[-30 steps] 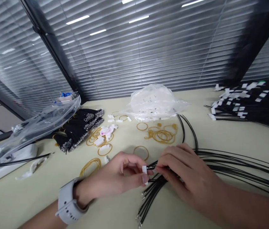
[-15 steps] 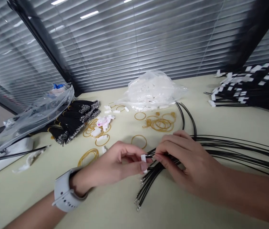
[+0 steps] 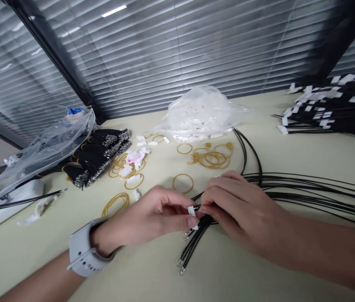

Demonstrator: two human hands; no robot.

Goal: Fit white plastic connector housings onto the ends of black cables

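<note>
My left hand pinches a small white connector housing between thumb and fingers. Close beside it, my right hand is closed on a thin black cable, whose tip points at the housing and appears to touch it. The fingers partly hide where the two meet. Below and behind the hands lies a bunch of black cables with bare metal ends toward the lower left. Their long lengths run off to the right under my right hand.
A clear bag of white pieces stands against the blinds. Yellow rubber bands and loose white housings lie behind my hands. Bundled black cables sit at the left beside a plastic bag; white-tipped cables are piled at the right.
My right hand has shifted slightly left, so its fingertips are closer to the white housing and less of the cable shows between the hands. The view has also tilted a little.
</note>
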